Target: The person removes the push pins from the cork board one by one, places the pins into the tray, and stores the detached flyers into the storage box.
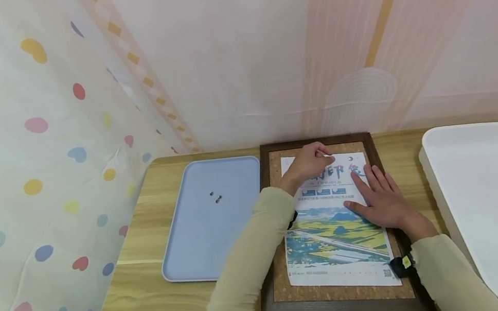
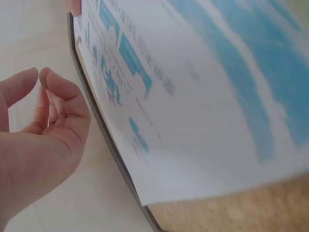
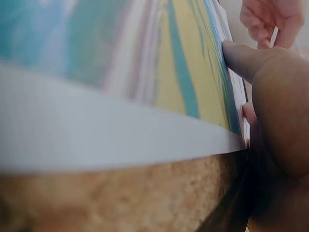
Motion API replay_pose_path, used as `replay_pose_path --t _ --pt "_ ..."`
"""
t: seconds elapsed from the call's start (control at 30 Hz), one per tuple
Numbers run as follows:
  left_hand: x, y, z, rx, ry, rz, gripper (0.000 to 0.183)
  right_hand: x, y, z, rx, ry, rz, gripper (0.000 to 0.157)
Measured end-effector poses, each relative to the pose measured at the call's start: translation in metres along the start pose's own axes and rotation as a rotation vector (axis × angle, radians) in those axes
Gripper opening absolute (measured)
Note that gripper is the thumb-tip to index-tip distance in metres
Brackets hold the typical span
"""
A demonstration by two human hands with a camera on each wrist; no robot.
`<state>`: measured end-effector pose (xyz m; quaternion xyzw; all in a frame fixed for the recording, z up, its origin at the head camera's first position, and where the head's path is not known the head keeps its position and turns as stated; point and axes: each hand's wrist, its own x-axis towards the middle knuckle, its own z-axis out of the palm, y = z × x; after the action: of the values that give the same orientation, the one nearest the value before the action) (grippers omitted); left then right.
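A printed poster (image 1: 335,248) with a landscape and coloured lettering lies on a cork board (image 1: 341,300) with a dark wooden frame. One silver pushpin (image 1: 350,159) stands near its top right corner. My left hand (image 1: 308,165) is over the top of the poster, fingers curled. In the left wrist view, the left thumb and index fingertips (image 2: 47,77) nearly meet; I cannot tell whether something small is between them. My right hand (image 1: 382,201) lies spread on the poster's right side, its thumb (image 3: 246,60) stretched over the paper and its fingers along the edge.
To the left of the board is a light blue tray (image 1: 200,239) holding a few small silver pins (image 1: 218,198). A large white bin (image 1: 492,198) stands at the right. Behind the wooden table (image 1: 138,283) hangs a patterned cloth (image 1: 243,73).
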<state>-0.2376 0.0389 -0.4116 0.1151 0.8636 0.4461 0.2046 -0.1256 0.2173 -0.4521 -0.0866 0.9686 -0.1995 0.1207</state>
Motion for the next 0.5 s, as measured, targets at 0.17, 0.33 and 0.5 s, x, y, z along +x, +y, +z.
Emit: replay_pose_path --t 0.17,0.33,0.5 --pt "0.003 0.007 0.009 0.007 0.004 0.041 0.01 -0.003 0.001 0.0 0.007 0.003 -0.002 0.086" --pt "0.008 0.012 0.018 0.021 0.012 0.07 0.011 -0.004 0.002 -0.001 -0.008 0.005 -0.002 0.085" --pt "0.013 0.015 0.028 0.046 0.014 0.057 0.009 -0.008 0.001 -0.002 0.003 0.009 -0.012 0.085"
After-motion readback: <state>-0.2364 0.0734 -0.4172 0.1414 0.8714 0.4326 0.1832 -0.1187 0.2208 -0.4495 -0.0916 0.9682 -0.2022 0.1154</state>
